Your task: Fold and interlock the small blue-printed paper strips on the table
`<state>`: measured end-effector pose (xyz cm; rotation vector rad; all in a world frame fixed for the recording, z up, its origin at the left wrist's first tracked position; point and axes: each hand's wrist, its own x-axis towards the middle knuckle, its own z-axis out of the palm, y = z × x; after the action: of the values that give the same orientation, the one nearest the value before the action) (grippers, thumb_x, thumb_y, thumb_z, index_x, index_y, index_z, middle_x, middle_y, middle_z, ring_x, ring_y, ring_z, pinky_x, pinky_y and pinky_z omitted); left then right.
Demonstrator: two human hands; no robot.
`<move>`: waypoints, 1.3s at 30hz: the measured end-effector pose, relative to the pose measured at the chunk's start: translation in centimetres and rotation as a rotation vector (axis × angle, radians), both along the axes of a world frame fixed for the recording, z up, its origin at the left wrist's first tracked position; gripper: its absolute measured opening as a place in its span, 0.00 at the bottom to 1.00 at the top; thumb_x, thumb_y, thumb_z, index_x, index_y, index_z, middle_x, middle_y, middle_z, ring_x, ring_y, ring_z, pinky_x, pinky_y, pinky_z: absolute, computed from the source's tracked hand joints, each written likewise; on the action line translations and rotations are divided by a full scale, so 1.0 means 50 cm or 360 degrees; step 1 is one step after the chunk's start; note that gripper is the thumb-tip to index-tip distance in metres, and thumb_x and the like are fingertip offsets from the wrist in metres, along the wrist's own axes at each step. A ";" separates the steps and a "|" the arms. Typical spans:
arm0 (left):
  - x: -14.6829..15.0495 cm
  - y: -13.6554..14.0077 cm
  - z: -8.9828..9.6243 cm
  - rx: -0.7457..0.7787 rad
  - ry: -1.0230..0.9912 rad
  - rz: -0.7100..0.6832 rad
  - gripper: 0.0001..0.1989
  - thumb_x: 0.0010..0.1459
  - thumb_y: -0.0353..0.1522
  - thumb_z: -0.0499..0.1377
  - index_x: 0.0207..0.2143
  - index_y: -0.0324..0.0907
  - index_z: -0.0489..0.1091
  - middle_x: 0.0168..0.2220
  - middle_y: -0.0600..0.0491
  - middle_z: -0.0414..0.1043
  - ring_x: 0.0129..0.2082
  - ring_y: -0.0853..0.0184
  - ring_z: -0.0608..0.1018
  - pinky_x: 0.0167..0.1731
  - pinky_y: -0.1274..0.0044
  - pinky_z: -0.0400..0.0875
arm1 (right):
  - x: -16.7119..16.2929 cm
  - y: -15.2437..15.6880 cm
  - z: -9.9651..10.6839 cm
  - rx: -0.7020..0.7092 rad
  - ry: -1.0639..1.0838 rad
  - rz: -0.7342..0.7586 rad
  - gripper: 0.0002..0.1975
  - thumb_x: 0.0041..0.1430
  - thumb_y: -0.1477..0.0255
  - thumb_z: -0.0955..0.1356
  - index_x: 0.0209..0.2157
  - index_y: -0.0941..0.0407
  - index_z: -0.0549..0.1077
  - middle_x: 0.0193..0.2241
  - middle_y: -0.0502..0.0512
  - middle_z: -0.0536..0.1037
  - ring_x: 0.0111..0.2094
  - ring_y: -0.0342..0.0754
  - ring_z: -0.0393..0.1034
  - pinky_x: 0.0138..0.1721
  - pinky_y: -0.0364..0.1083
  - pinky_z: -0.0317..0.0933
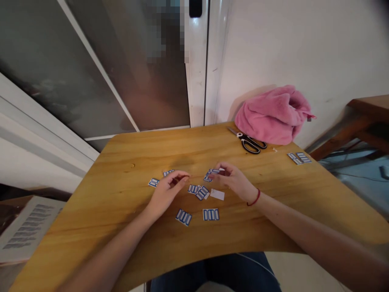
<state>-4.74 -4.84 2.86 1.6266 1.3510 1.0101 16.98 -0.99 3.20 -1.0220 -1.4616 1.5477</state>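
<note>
My right hand (231, 178) pinches a few small white cards with blue-framed boxes (209, 175) above the middle of the table. My left hand (170, 186) is to their left, thumb and forefinger closed together; anything between the tips is too small to make out. Behind and beside the left hand lie two similar cards (153, 182), partly covered by it. Between the hands a few overlapping cards (201, 192) rest on the wood, with a plain white card (217, 194) at their right. Nearer me lie two separate printed cards, one tilted (183, 217) and one straight (210, 214).
Black-handled scissors (249, 142) lie at the back right, against a pink plush bag (270, 115) by the wall. More cards (299, 158) sit near the right edge of the wooden table (127, 227). A cardboard box (30, 227) stands at the left, beside a glass-panelled door (121, 73).
</note>
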 end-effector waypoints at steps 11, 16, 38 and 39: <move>-0.007 0.009 -0.015 0.0262 0.0838 -0.0265 0.07 0.51 0.35 0.60 0.33 0.44 0.69 0.37 0.52 0.65 0.40 0.62 0.65 0.44 0.70 0.59 | 0.015 0.008 -0.023 0.0064 -0.0191 0.0076 0.16 0.49 0.60 0.68 0.30 0.57 0.62 0.24 0.45 0.68 0.14 0.33 0.53 0.15 0.38 0.47; -0.002 0.005 -0.007 0.0199 0.0756 -0.0260 0.04 0.51 0.32 0.58 0.31 0.44 0.66 0.33 0.54 0.67 0.37 0.64 0.67 0.42 0.70 0.60 | 0.011 -0.006 -0.023 0.0182 -0.0287 0.0046 0.14 0.51 0.61 0.67 0.30 0.57 0.63 0.25 0.48 0.68 0.18 0.35 0.55 0.16 0.38 0.50; 0.045 -0.036 0.005 0.0014 0.0111 -0.0172 0.06 0.55 0.31 0.53 0.37 0.43 0.61 0.31 0.56 0.65 0.31 0.71 0.68 0.34 0.79 0.64 | -0.028 -0.074 -0.022 0.0159 -0.0327 0.0287 0.14 0.60 0.60 0.60 0.34 0.56 0.68 0.17 0.45 0.61 0.16 0.36 0.53 0.18 0.39 0.49; 0.047 -0.035 0.000 0.0012 0.0089 -0.0136 0.06 0.55 0.30 0.53 0.37 0.43 0.60 0.31 0.56 0.64 0.31 0.72 0.68 0.34 0.79 0.64 | -0.028 -0.076 -0.021 0.0191 -0.0356 0.0287 0.14 0.61 0.61 0.59 0.33 0.56 0.67 0.16 0.44 0.60 0.16 0.36 0.53 0.18 0.39 0.50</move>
<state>-2.38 -6.59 2.86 1.7150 1.3040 0.9263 15.56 -4.78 2.14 -1.0420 -1.8225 1.4850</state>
